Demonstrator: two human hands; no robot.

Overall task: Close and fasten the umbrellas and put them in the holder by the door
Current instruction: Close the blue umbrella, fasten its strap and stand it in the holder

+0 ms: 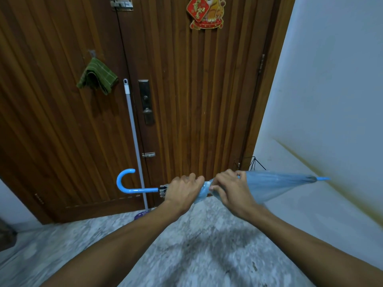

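Head view, looking forward and down at a doorway. A person holds a closed umbrella with a translucent pale-blue plastic canopy and a bright blue hooked handle (pixel 267 184) level across the middle of the scene, in front of a dark brown ribbed wooden door (pixel 186 90). Its long axis runs left to right: the curved handle points left, the small blue tip points right toward a pale grey-white wall (pixel 331 90).

The left hand (pixel 182 190) has its grip closed around the umbrella where the metal rib ends gather, just right of the handle's straight shaft. The right hand (pixel 230 189) sits just beside it, fingers curled around the bunched lower canopy, apparently gathering or twisting the folds. The two hands nearly touch. Most of the canopy stretches out rightward from the right hand, so that hand is nearer the loose material. Whether a fastening strap is wrapped yet cannot be told.

By judgement, the step in hand is tightening the canopy before fastening it.

A thin black wire frame (pixel 256 163) shows at the far right foot of the door, behind the canopy; it may be the holder, but this is unclear.

A grey mop pole (pixel 134 141) leans against the door, a green cloth (pixel 96 76) hangs upper left, and speckled grey stone floor (pixel 196 245) lies below.
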